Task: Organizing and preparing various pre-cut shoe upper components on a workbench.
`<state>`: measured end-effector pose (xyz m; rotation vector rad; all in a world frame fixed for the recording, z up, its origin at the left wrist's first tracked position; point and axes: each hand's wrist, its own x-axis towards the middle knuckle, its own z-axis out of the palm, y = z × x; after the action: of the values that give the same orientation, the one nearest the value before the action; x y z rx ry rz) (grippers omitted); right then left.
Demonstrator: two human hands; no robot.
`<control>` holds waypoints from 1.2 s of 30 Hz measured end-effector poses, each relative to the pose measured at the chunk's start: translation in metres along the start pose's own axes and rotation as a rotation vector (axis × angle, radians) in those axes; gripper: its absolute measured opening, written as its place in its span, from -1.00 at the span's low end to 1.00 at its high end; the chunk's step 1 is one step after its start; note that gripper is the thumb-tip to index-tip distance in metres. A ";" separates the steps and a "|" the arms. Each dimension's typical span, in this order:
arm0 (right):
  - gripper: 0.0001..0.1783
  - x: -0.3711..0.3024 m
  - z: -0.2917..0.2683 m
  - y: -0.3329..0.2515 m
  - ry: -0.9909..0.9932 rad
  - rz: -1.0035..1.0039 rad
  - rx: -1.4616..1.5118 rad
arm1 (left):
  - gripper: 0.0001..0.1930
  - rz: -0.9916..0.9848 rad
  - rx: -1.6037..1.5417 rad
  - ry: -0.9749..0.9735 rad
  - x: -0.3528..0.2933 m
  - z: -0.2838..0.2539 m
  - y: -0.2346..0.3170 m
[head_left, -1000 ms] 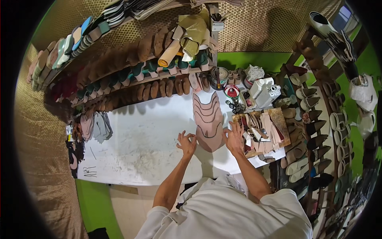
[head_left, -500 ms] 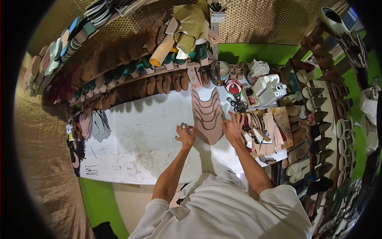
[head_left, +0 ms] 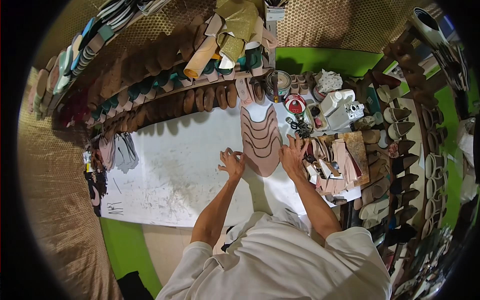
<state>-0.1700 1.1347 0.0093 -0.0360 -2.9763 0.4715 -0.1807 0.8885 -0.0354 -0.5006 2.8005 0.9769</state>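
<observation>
A row of overlapping pinkish-brown shoe upper pieces (head_left: 262,164), curved like a U with dark edges, lies flat on the white worktable (head_left: 170,165). At their lower left edge is my left hand (head_left: 233,164), its thumb and forefinger close together and the other fingers spread; it appears to hold nothing. On the opposite side my right hand (head_left: 292,156) rests with fingers spread beside the pieces' right edge. Whether the fingertips press on the pieces is too small to tell.
A board (head_left: 357,145) heaped with leather scraps lies right of my right hand. Behind it are scissors (head_left: 300,126), a tin can (head_left: 278,85), a red-and-white round tin (head_left: 295,104) and a white container (head_left: 336,102). Shoe lasts (head_left: 200,97) line the back shelf; shoes (head_left: 398,130) fill racks at right.
The whole view has shifted slightly, so the table and pieces appear a little higher. Both hands stay on either side of the pieces with almost the same pose.
</observation>
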 end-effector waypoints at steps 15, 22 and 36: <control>-0.48 -0.011 0.009 -0.007 -0.013 -0.109 0.034 | -0.56 0.303 0.039 0.160 -0.014 0.000 0.004; -0.55 -0.015 0.003 -0.024 0.025 -0.114 0.127 | -0.50 0.291 0.098 0.047 -0.041 -0.012 -0.004; -0.61 -0.107 0.042 -0.171 -0.149 -0.459 0.275 | -0.20 -0.068 0.017 0.366 -0.153 -0.115 -0.162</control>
<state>-0.0697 0.9550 0.0094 0.7173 -2.8862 0.8359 0.0180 0.7382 -0.0035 -0.8449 3.0778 0.9284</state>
